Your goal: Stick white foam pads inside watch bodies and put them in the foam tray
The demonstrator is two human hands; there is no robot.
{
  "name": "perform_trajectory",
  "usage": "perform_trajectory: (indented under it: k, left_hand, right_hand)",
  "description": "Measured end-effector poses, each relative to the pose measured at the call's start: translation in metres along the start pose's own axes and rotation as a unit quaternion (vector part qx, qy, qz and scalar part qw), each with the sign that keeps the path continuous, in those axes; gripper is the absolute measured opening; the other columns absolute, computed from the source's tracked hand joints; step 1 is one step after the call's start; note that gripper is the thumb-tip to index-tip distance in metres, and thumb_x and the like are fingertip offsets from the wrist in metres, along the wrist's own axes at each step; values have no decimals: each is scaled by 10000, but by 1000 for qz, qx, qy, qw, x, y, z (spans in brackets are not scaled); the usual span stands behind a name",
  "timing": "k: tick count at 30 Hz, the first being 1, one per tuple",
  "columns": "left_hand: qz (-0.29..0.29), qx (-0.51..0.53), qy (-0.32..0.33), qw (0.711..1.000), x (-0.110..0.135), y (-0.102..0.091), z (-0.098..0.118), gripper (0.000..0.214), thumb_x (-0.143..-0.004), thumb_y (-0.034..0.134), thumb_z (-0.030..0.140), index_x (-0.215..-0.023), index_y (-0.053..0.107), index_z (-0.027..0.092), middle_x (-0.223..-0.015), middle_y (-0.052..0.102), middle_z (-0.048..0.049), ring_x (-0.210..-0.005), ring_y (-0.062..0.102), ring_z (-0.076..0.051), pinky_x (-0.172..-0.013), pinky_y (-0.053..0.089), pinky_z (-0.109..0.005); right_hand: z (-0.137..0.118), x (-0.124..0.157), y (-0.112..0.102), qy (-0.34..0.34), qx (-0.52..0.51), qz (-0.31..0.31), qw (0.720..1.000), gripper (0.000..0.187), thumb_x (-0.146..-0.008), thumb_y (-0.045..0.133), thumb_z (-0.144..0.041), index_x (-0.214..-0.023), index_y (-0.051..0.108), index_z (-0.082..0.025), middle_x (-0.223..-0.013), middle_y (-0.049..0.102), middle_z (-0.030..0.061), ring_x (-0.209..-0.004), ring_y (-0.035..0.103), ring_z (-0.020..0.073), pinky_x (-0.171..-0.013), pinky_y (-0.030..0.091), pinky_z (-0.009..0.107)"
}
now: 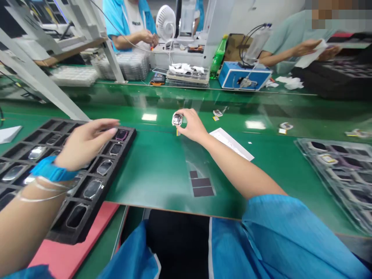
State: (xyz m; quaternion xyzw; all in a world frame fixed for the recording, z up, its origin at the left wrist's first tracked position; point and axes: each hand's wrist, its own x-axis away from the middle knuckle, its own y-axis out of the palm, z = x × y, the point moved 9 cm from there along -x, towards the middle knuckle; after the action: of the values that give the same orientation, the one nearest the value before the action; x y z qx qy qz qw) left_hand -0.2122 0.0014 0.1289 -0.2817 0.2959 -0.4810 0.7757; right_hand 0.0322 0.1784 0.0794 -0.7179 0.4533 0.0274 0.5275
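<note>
Two hands out, head view: the right hand pinches a small watch body in its fingers, over the green desk near its middle. Over the black tray the left hand hovers, fingers loosely spread, holding nothing.

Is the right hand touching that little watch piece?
Touching: the head view shows the right hand pinching the watch piece between thumb and fingertips.
</note>
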Motion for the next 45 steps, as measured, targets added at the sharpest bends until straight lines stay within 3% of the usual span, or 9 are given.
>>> perform_trajectory:
  k: [3,7,10,14,17,22,30,40,45]
  left_hand:
    - [-171,246,-3,954,4,86,53,547,-785,731,525,-1243,677,232,-1271,684,-94,-1230,590,-283,-1071,448,-430]
    - [-375,459,-14,805,13,186,111,525,-762,807,422,-1230,688,213,-1262,676,-120,-1184,620,-265,-1059,460,-452]
    - [-407,528,-14,745,16,228,127,415,-744,832,289,-1132,722,191,-1137,710,-90,-1011,682,-199,-1004,509,-394]
    - [-399,573,-56,713,21,263,116,466,-673,869,231,-1109,707,207,-1051,710,-49,-903,693,-151,-868,564,-297]
    - [-377,587,-77,712,26,272,104,595,-592,902,183,-1145,694,252,-1072,695,-23,-909,683,-146,-832,565,-274]
    - [-302,563,-52,767,26,263,99,568,-554,908,168,-1080,701,232,-1049,688,-15,-882,652,-135,-841,544,-261]
    - [-212,493,86,840,24,244,108,543,-498,939,169,-983,697,204,-967,695,-21,-854,650,-141,-789,560,-250]
    - [-151,495,106,849,28,234,112,546,-488,952,221,-964,685,200,-953,689,-23,-850,656,-140,-753,573,-244]
    - [-129,497,100,852,29,236,110,567,-477,956,235,-973,684,200,-973,689,-22,-861,650,-138,-779,563,-247]
  right_hand:
    - [-31,44,-38,-58,-41,35,997,425,-777,625,-179,-1193,574,-248,-1268,641,64,-1198,531,286,-1078,397,491]
    - [-44,89,-69,-71,-69,61,993,404,-798,644,-250,-1192,560,-277,-1260,658,65,-1189,562,282,-1063,422,506]
    - [-33,108,-81,-52,-89,91,991,385,-802,657,-255,-1174,563,-273,-1249,666,71,-1185,584,264,-1047,450,481]
    - [-16,124,-77,-36,-124,87,988,336,-816,659,-236,-1144,590,-268,-1276,670,63,-1186,590,238,-1031,477,459]
    - [-12,133,-66,-19,-111,62,992,220,-825,633,-201,-1032,653,-273,-1347,641,41,-1232,561,240,-1075,448,493]
    - [-11,145,-67,25,-70,123,990,79,-869,631,-247,-871,710,-244,-1204,712,71,-1116,626,251,-1030,476,491]
    - [-18,148,-66,5,-24,137,990,155,-924,586,-263,-886,734,-239,-1089,751,42,-1005,668,209,-948,520,416]
    - [-30,152,-72,-50,20,168,984,166,-928,585,-232,-873,742,-229,-1089,761,40,-943,690,173,-1033,490,434]
    - [-27,152,-68,-38,40,155,986,177,-928,572,-232,-855,734,-237,-1101,758,31,-948,687,180,-1109,428,481]
